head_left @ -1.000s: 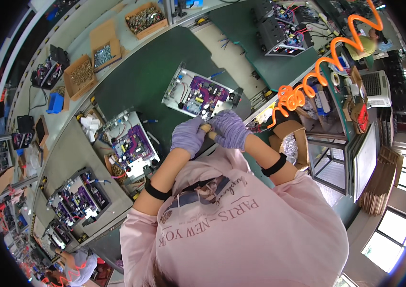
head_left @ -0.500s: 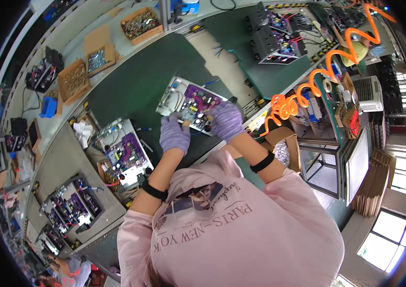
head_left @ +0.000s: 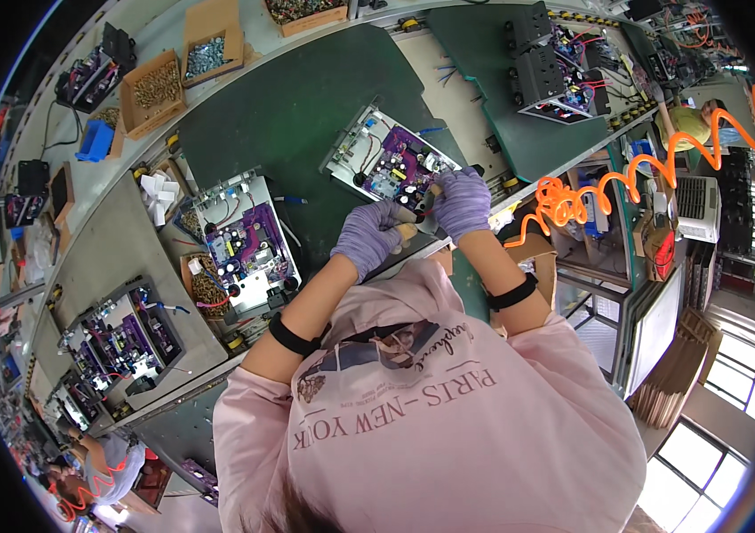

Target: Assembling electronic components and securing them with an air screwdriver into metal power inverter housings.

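A metal chassis with a purple circuit board lies on the green mat in front of me, turned at a slant. At its near right corner my two hands, in purple knit gloves with tan fingertips, work close together. My left hand has its fingers drawn together just off the near edge, by a small dark part. My right hand pinches at the corner, thumb and fingertips bent inward. Whatever the fingers hold is too small and covered to name. To the left lies a second similar chassis with a purple board.
Boxes of screws and silver hardware stand on the far left bench beside a blue bin. More units sit at left; black-cased ones at far right. An orange coiled hose hangs right. Other people work nearby.
My hands have come off the sides of the chassis and drawn together at its near right corner. The left hand moved right along the near edge. The whole view has shifted.
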`<state>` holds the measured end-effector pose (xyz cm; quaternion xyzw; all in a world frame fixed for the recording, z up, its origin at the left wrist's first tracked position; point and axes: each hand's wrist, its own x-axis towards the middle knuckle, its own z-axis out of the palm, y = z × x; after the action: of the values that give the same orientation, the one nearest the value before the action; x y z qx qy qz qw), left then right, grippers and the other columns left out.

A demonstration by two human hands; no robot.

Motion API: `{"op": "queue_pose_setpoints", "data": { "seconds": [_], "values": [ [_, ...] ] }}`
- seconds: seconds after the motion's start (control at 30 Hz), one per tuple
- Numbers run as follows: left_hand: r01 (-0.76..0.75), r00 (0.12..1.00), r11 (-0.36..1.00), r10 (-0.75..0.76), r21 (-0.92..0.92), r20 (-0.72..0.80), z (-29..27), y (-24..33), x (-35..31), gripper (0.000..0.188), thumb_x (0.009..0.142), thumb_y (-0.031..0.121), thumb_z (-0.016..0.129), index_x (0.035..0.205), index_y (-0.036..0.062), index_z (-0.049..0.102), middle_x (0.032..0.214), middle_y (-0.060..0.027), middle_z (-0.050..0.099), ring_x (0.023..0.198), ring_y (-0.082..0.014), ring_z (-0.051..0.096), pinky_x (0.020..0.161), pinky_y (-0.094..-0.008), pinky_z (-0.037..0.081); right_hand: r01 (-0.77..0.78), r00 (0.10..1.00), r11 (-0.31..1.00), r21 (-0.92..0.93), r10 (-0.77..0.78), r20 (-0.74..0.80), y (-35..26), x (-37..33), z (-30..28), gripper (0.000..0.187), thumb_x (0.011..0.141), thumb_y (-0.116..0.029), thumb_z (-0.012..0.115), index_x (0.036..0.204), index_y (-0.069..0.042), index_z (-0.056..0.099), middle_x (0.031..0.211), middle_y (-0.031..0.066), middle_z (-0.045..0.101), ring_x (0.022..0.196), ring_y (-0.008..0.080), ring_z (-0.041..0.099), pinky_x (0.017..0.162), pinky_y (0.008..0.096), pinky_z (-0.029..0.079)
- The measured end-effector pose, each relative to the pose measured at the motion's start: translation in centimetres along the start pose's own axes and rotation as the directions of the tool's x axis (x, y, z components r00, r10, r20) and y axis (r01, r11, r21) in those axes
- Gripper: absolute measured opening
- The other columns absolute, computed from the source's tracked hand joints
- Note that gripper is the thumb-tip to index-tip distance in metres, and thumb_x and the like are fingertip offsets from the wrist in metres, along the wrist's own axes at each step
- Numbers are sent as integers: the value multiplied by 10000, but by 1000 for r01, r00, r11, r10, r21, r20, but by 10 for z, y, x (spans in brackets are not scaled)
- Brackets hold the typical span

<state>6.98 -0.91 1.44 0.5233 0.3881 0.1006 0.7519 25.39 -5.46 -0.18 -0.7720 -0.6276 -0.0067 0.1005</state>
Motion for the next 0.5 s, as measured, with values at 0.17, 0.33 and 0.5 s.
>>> {"op": "queue_pose_setpoints", "data": {
  "seconds": [0.17,0.33,0.5],
  "values": [
    [70,995,995,-74,-70,-60,-5,-2,3,186,786,60,665,954,-1,615,717,-61,635,569,-86,577,505,-207,491,11,1000,999,31,-10,-19,0,4,0,78,700,-177,599,724,-115,640,718,53,623,735,277,560,702,367,455],
    [119,992,990,-123,-80,-41,-8,-6,7,204,790,58,663,966,-24,602,757,-82,642,616,-105,604,538,-215,513,-28,962,992,-123,60,265,-12,20,-14,134,631,-171,645,748,-108,653,731,75,631,802,275,570,744,357,458],
    [78,997,899,-70,-430,36,-9,-17,12,198,836,-11,565,1031,-37,548,954,-147,630,812,-211,638,706,-270,547,147,830,923,-356,81,552,-31,44,-10,144,710,-122,577,807,-101,681,805,86,659,815,237,615,665,356,495]
  ]
}}
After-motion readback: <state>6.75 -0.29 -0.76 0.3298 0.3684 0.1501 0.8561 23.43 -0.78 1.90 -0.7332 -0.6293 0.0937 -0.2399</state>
